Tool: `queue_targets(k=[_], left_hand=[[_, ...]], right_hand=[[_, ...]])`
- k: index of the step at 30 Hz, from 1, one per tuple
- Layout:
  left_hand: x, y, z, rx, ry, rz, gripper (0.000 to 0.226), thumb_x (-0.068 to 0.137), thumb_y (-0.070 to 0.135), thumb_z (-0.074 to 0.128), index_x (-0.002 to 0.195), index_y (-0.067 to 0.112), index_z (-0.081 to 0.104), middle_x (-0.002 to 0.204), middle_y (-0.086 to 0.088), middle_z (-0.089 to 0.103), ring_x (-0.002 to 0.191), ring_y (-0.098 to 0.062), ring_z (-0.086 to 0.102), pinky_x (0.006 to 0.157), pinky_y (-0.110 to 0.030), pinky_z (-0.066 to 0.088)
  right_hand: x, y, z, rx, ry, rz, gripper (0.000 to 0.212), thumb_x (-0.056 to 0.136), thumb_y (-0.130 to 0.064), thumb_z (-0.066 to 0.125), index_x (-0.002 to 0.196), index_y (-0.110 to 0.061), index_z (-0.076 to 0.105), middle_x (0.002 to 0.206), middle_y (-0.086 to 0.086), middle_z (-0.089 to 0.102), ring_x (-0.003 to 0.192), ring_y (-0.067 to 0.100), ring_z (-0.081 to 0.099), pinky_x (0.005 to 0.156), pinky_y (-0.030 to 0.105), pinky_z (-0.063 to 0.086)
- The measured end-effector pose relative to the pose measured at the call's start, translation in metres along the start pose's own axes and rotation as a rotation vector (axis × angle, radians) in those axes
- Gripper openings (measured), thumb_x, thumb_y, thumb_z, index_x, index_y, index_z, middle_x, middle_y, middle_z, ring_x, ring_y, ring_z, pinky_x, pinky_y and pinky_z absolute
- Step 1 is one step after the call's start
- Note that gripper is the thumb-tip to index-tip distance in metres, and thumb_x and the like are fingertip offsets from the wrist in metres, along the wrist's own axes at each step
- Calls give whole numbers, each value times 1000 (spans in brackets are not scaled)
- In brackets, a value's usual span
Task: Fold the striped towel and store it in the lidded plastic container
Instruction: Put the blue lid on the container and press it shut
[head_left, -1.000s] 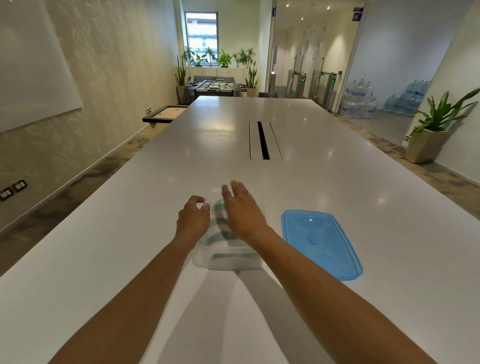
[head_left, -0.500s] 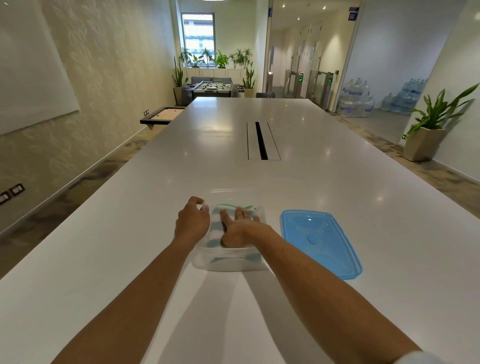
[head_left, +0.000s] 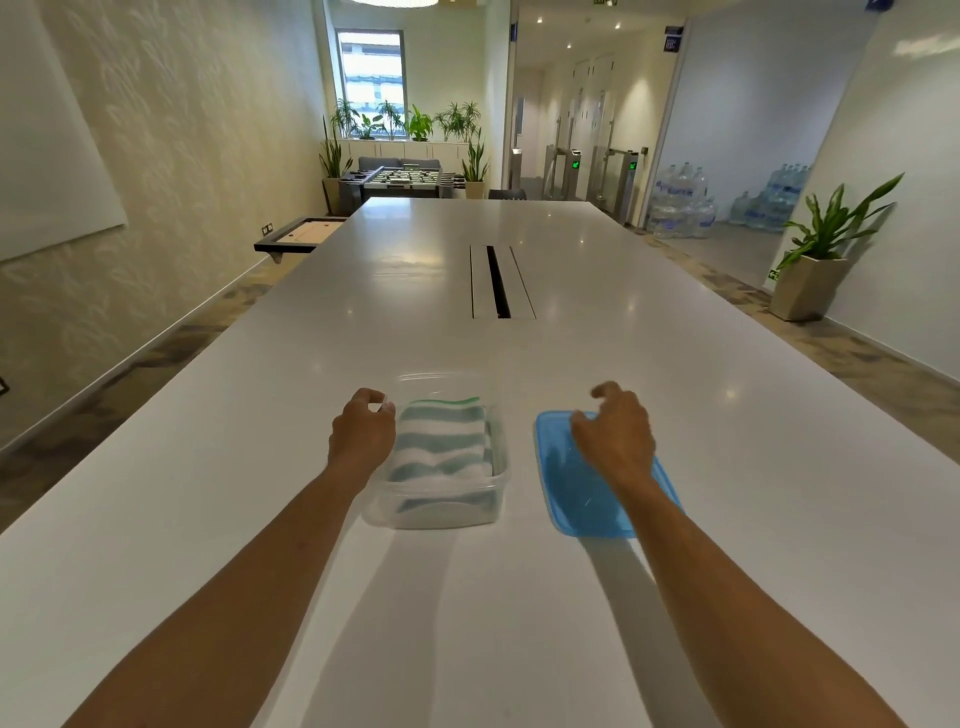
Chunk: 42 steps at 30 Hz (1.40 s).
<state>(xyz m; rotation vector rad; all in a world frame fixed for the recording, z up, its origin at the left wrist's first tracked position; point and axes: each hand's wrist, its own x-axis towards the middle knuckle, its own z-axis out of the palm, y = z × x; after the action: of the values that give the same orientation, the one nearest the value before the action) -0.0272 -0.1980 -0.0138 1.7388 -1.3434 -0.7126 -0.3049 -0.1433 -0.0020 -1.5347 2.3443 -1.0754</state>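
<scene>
Now your folded striped towel (head_left: 441, 444) lies inside the clear plastic container (head_left: 470, 506) on the white table (head_left: 727, 415). Your left hand (head_left: 362, 432) curls its fingers against the container's left rim, though whether they actually clamp it you cannot tell. Your right hand (head_left: 613, 434) hovers with loosely bent fingers over the far end of the blue lid (head_left: 576, 493), which lies flat just beside the container, gripping nothing.

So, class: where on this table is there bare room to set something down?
Bare: the table beyond the container up to the cable slot, and outside each forearm. Crowded: the narrow strip between container and blue lid, with the right hand over the lid.
</scene>
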Motion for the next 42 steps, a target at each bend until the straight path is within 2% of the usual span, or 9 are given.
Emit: queue_targets(k=[8,13,18,21,24,28,31,38,42], left_hand=[[-4,6,-3,-24,-12,-39,29,94,35,47,117,21,58,115,-11,61,98,-33,58,90,-49,52],[-4,11,-6,33,52,-55,43,93,45,46,120,14,57,125,-16,57,105,-33,55,94,-46,47],[-20,39,-14,128,263,211,35,93,42,53,111,12,60,116,-14,58,105,-32,55,85,-41,46],[-38,68,-7,-49,45,329,21,94,35,57,102,16,62,99,-2,63,91,-20,59,71,-25,44],[-61,100,3,-287,-300,305,19,94,37,57,102,20,62,100,-1,68,88,-17,67,75,-34,57],[-79,130,10,-469,-572,252,33,93,50,53,116,28,58,114,1,67,96,-18,70,76,-34,62],[-81,143,11,-533,-531,206,50,90,58,50,124,22,58,116,0,67,98,-20,69,71,-34,62],[-60,131,-14,-659,-233,80,15,96,19,52,102,15,65,95,-9,72,73,-20,73,53,-33,57],[-45,118,-34,-783,-296,69,17,99,14,47,96,10,64,95,-14,71,66,-24,74,50,-33,58]], right_hand=[[-5,75,-15,-400,-260,189,90,64,-77,61,127,-16,43,121,14,55,115,36,52,86,44,44],[-3,66,-18,-221,-317,259,89,56,-70,75,119,-14,43,111,8,57,107,32,59,74,36,42],[7,44,-37,0,-305,262,59,71,-30,77,118,-7,50,119,20,60,106,38,62,88,47,54],[14,8,-58,76,-279,158,45,75,-12,62,119,-7,56,107,24,67,92,39,68,84,50,57],[11,-36,-77,-53,-180,-4,50,74,-14,56,124,-15,58,111,15,66,90,34,62,74,35,49],[-11,-91,-86,-68,-33,-208,32,75,-19,57,105,-16,67,87,6,64,69,25,53,62,28,39],[-27,-122,-77,33,-111,-317,34,80,-34,64,111,-21,67,92,2,70,76,21,65,70,33,54],[-28,-134,-74,309,-573,-398,64,73,-34,79,132,-22,58,104,-5,65,90,11,64,74,25,50],[-17,-121,-58,349,-274,-310,55,80,-42,72,128,-18,60,120,4,64,102,17,62,85,31,50]])
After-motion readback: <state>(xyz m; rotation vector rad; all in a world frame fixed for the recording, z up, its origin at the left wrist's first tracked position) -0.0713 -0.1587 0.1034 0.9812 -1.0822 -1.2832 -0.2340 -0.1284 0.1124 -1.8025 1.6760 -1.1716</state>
